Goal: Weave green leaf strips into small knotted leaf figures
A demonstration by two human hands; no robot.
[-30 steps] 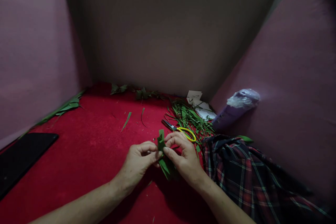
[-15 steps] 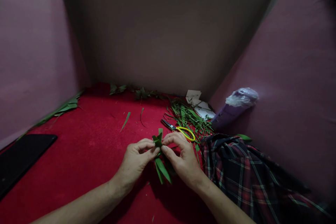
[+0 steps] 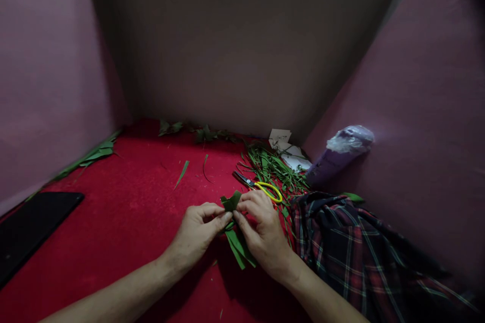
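Between my two hands is a folded green leaf piece, its upper part standing above my fingertips and several long strips hanging down below. My left hand pinches it from the left between thumb and fingers. From the right, my right hand pinches the same piece, thumb close to the left thumb. The fold right under the fingertips is hidden. Just beyond my right hand lie scissors with yellow handles and dark blades, on the red carpet.
Green leaf strips lie heaped behind the scissors, beside white papers. A purple roll with clear plastic leans against the right wall. Plaid cloth lies at right, a black flat object at left. More leaves line the walls.
The leaf piece has turned between my fingers: its top now looks broader, and the hanging strips have swung slightly right. My right hand's fingers have shifted a little.
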